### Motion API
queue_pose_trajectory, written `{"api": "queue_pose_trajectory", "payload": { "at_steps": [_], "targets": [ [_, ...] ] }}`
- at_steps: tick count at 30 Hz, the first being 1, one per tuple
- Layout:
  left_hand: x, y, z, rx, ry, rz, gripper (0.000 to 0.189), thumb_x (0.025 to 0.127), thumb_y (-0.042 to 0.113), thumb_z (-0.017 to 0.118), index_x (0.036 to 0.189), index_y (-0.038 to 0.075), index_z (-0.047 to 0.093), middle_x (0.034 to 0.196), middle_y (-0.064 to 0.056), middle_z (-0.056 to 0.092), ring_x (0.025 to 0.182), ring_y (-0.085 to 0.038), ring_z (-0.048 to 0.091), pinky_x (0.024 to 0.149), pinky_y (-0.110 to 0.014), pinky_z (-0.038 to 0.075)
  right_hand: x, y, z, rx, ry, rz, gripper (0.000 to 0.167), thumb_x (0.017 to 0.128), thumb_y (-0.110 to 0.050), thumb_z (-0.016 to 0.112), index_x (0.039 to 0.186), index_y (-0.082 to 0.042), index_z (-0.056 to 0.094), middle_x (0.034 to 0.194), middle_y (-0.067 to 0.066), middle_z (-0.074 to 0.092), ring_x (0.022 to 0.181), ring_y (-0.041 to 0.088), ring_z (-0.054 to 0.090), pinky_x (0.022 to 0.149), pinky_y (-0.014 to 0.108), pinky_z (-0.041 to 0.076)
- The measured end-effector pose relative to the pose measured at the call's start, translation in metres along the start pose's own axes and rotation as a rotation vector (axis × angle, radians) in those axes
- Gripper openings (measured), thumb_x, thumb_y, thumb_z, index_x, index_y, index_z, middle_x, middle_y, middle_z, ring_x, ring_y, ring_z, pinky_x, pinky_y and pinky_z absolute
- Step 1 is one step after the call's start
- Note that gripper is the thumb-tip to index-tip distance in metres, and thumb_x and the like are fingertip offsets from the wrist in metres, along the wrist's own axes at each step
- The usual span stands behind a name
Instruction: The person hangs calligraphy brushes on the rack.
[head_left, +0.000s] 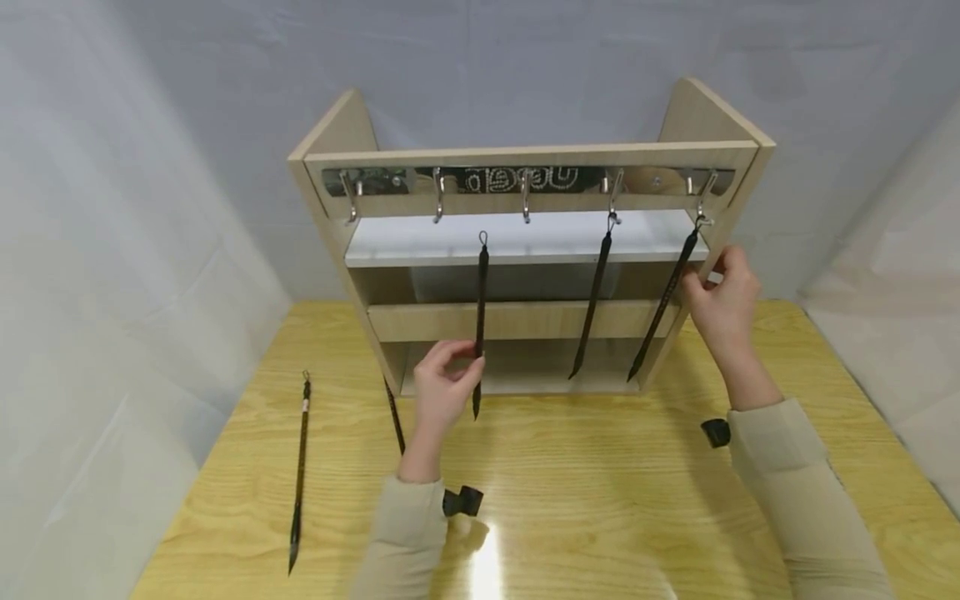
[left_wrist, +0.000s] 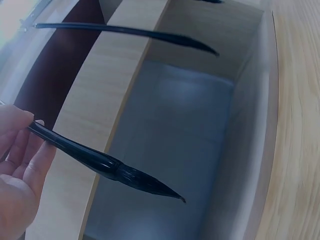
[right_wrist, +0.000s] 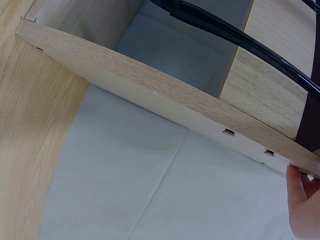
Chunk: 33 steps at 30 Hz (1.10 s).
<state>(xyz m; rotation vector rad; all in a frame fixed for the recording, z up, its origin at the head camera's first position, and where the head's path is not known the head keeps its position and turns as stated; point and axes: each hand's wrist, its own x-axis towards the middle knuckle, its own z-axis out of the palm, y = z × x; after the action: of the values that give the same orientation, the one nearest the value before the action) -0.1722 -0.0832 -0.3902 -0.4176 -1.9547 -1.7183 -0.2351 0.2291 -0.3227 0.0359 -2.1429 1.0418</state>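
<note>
The left hand (head_left: 442,387) pinches a dark brush (head_left: 482,308) before the shelf (head_left: 528,322), its top end below and between two hooks (head_left: 439,196), while the right hand (head_left: 725,308), its fingers partly hidden, seems to grip the shelf's edge near two hanging brushes (head_left: 595,292).

Bright, even light fills the head view, leaving a white streak of glare near the bottom edge on the table (head_left: 570,500), gleaming reflections on the metal strip (head_left: 487,181) and a soft shadow to the right of the wooden rack (head_left: 525,322). The left wrist view looks hazy and bluish, washed out at its upper left corner, with thin highlights along the brush (left_wrist: 100,162) and the rack's long edge bowed by lens distortion. Duller and cooler, the right wrist view shows another brush (right_wrist: 235,37) glinting faintly above a softly shaded pale sheet (right_wrist: 150,175).
</note>
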Motion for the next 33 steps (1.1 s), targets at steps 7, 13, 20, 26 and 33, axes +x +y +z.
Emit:
{"api": "queue_pose_trajectory", "payload": {
  "at_steps": [7, 13, 20, 26, 33],
  "targets": [
    [0.001, 0.022, 0.012, -0.026, -0.033, 0.012, 0.016, 0.073, -0.014, 0.061, 0.089, -0.015, 0.059, 0.087, -0.024, 0.057, 0.082, -0.035, 0.058, 0.065, -0.032, 0.052, 0.000, 0.001, 0.000, 0.007, 0.002, -0.005, 0.016, 0.077, 0.003, 0.053, 0.090, 0.010, 0.049, 0.083, 0.019, 0.053, 0.086, 0.028, 0.057, 0.062, 0.004, 0.039],
    [0.003, 0.038, 0.018, -0.031, -0.062, 0.038, 0.016, 0.074, -0.014, 0.060, 0.090, -0.016, 0.059, 0.087, -0.025, 0.057, 0.082, -0.035, 0.058, 0.064, -0.034, 0.052, -0.001, 0.000, 0.000, -0.003, 0.007, -0.012, 0.014, 0.078, 0.002, 0.054, 0.089, 0.009, 0.049, 0.083, 0.020, 0.053, 0.086, 0.028, 0.057, 0.061, 0.002, 0.037],
    [0.006, 0.041, 0.024, -0.055, -0.074, 0.050, 0.017, 0.074, -0.014, 0.060, 0.090, -0.016, 0.059, 0.087, -0.025, 0.057, 0.081, -0.036, 0.058, 0.065, -0.031, 0.052, -0.001, 0.001, 0.001, -0.015, 0.000, -0.001, 0.015, 0.079, 0.001, 0.054, 0.090, 0.009, 0.049, 0.084, 0.020, 0.053, 0.087, 0.029, 0.057, 0.061, 0.003, 0.038],
    [0.007, 0.042, 0.026, -0.053, -0.085, 0.065, 0.016, 0.074, -0.014, 0.060, 0.090, -0.016, 0.059, 0.087, -0.025, 0.057, 0.081, -0.035, 0.058, 0.065, -0.032, 0.052, 0.000, 0.002, 0.001, -0.008, 0.009, -0.008, 0.015, 0.078, 0.002, 0.054, 0.090, 0.009, 0.049, 0.084, 0.020, 0.053, 0.087, 0.028, 0.057, 0.062, 0.003, 0.039],
    [0.007, 0.041, 0.026, -0.050, -0.090, 0.052, 0.016, 0.074, -0.014, 0.060, 0.090, -0.016, 0.059, 0.087, -0.025, 0.057, 0.081, -0.035, 0.058, 0.066, -0.029, 0.052, -0.001, 0.001, 0.001, 0.008, 0.011, -0.005, 0.016, 0.078, 0.002, 0.053, 0.091, 0.010, 0.049, 0.084, 0.019, 0.054, 0.087, 0.027, 0.057, 0.062, 0.003, 0.039]
  ]
}}
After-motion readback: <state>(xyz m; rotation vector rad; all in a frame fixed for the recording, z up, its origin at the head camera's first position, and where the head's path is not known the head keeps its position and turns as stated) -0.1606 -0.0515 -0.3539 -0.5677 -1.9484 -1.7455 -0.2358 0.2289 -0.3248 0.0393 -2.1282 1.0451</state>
